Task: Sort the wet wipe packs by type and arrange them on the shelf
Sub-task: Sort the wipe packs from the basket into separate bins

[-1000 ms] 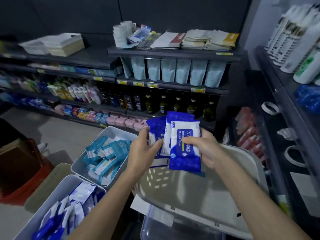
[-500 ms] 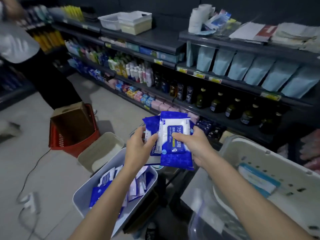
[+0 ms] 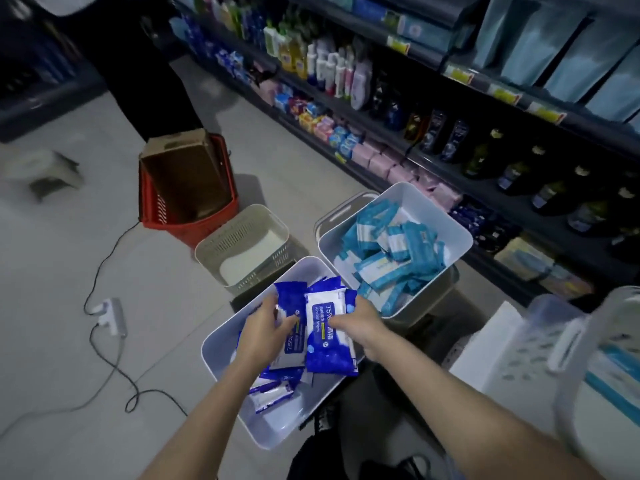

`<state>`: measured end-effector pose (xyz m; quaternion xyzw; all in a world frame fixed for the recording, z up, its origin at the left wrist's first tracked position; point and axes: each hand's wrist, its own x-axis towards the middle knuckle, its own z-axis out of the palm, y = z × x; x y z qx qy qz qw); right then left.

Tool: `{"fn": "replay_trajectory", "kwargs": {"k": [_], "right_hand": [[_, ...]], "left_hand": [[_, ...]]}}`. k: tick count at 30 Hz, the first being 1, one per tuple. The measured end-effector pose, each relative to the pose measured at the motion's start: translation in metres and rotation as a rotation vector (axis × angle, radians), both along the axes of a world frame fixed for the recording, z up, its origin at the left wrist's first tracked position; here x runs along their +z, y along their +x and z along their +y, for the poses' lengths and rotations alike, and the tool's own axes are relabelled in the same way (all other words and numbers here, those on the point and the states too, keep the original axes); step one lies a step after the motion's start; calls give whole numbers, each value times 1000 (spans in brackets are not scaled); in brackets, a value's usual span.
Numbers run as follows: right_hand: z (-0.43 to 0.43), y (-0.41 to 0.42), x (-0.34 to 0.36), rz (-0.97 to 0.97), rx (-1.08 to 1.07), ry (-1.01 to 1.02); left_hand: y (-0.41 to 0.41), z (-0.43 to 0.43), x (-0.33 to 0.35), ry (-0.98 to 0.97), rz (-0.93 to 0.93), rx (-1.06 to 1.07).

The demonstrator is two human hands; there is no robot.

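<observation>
Left hand (image 3: 263,327) and right hand (image 3: 356,320) each had fingers curled round the dark blue packs (image 3: 329,344), long sides upright, right above the near bin (image 3: 277,426) of matching ones. Straight drop, I'd guess.

Glossy plastic-film wipe packs (image 3: 329,337), smooth matt plastic bin (image 3: 221,344), ribbed red plastic basket (image 3: 162,216).

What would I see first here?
In the middle, the left hand and right hand hold dark blue wipe packs over a white bin of the same packs. Behind it to the right, a second white bin is piled with light blue packs, and a red basket stands further left.
</observation>
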<state>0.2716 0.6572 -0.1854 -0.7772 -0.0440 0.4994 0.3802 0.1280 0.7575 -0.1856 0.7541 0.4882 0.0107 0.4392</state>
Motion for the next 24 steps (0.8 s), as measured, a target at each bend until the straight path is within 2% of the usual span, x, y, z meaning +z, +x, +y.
{"fn": "replay_trajectory", "kwargs": {"k": [7,11,14,20,24], "right_hand": [[8,0,-12,-279,116,-183],[9,5,-16,-399,417,-230],[8,2,-21,-567,577,-331],[15,3,-24,-568,678,-250],[5,18,3,-589,527,-166]], "left_hand": [[1,16,-36,57,176,-142],[2,18,-43,85,248,-211],[2,16,-46,122,280,-228],[3,14,-40,233,239,-175],[16,12,-24,333,154,-265]]}}
